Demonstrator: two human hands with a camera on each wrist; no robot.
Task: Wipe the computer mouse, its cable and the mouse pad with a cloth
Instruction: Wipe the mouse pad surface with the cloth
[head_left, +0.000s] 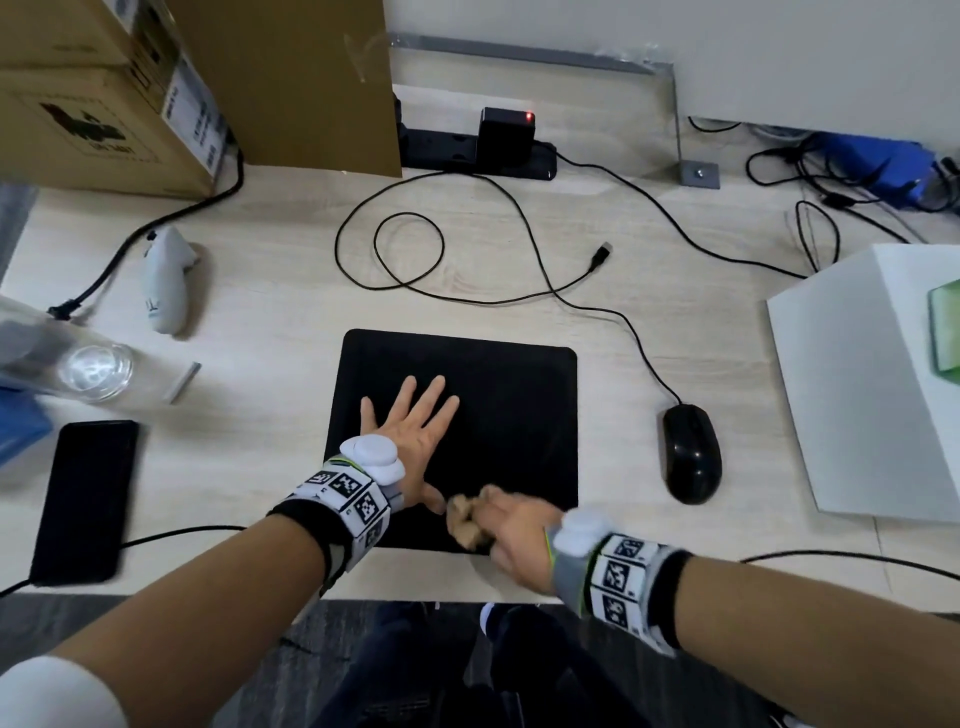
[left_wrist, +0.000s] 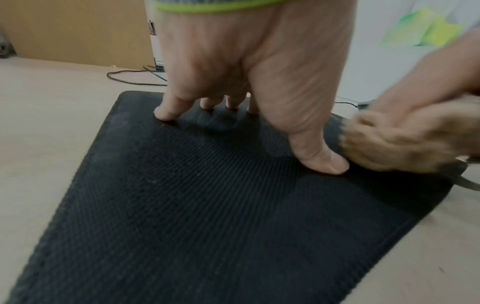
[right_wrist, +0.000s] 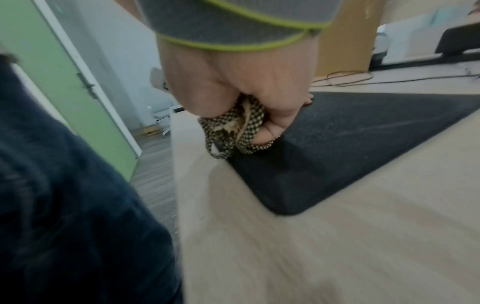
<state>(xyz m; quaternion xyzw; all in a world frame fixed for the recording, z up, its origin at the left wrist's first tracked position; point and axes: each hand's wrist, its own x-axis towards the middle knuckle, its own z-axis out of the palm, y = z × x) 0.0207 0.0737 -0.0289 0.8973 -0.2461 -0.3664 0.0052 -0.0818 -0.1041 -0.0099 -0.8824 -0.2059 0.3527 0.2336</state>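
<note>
The wiping of the mouse pad (head_left: 498, 415) looks under way and not finished: the right hand (head_left: 511, 530) has its fingers curled round a bunched tan cloth (head_left: 465, 522) at the pad's near edge, touching the pad close to the left thumb. The left hand (head_left: 410, 431) lies flat on the pad with fingers spread and straight, pressing it down to the table (head_left: 270, 322). The mouse (head_left: 691, 452) sits off the pad, just to its right, and its cable (head_left: 613, 312) trails away in loops toward the back; neither is being touched, so whether they have been wiped cannot be told from here.

The table is pale wood grain. Large cardboard boxes (head_left: 104, 93) stand at the back left, a white box (head_left: 862, 384) at the right, a power strip (head_left: 478, 148) against the wall. Smaller things lie at the left: a phone (head_left: 85, 499), a white controller (head_left: 166, 280), a glass (head_left: 96, 371). The right wrist view shows a green door (right_wrist: 64, 88) beyond the table's edge.
</note>
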